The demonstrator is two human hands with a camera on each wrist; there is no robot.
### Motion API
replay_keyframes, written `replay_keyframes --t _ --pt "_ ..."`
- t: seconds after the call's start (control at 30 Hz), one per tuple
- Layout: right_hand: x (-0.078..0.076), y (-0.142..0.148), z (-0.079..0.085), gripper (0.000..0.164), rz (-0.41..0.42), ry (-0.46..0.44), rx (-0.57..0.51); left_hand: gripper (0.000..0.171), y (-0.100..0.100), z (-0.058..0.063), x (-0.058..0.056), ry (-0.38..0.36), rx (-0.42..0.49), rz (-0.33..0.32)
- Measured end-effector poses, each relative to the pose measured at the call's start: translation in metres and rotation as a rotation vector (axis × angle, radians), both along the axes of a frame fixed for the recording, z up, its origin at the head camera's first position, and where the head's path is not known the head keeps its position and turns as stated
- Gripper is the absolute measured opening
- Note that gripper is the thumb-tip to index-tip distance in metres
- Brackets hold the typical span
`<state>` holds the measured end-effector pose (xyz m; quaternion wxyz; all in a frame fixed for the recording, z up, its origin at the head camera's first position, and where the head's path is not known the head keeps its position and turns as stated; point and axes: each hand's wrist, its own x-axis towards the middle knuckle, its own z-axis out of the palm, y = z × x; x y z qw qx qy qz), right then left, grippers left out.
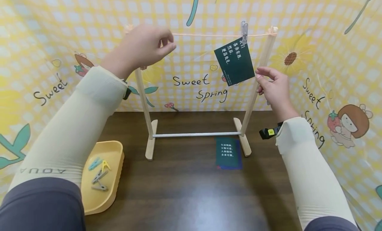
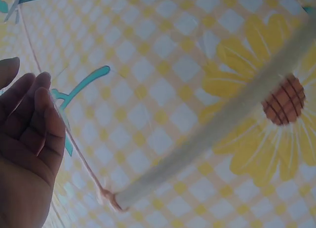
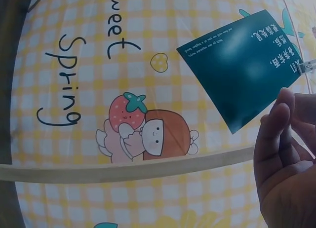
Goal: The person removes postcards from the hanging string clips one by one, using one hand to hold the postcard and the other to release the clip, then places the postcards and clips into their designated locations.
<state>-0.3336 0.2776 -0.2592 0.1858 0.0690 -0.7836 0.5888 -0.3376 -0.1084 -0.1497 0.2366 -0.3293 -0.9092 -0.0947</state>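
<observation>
A dark green card (image 1: 235, 63) with white writing hangs tilted from the string (image 1: 206, 35), gripped near its upper corner by a grey clothespin (image 1: 244, 32). My right hand (image 1: 274, 88) is beside the card's right edge, fingers bent and thumb near the index finger. The fingertips (image 3: 284, 97) look close to the edge, apparently apart from the card. Near the string's left end is my left hand (image 1: 149, 45), its fingers loosely bent with nothing visible between them. The string passes behind these fingers in the left wrist view.
A wooden stand carries the string between two posts (image 1: 264, 55), joined low down by a white rod (image 1: 197, 134). On the table, more cards (image 1: 228, 158) lie by the right foot. A yellow tray (image 1: 116, 188) at left holds several clothespins (image 1: 99, 176). Patterned cloth (image 1: 191, 12) covers the back.
</observation>
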Motion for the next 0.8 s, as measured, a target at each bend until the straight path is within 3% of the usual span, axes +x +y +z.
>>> replay_keyframes --t 0.13,0.33,0.8 --pt "-0.003 0.002 0.006 0.031 -0.010 0.019 0.014 0.041 0.017 0.005 -0.006 -0.017 0.072 0.008" --pt "-0.005 0.000 0.011 0.031 0.004 0.032 0.031 0.042 0.032 0.009 -0.012 0.011 0.107 0.000" --pt "-0.008 -0.019 0.026 0.034 0.053 0.042 -0.035 0.048 0.065 0.028 -0.023 -0.006 0.078 0.081"
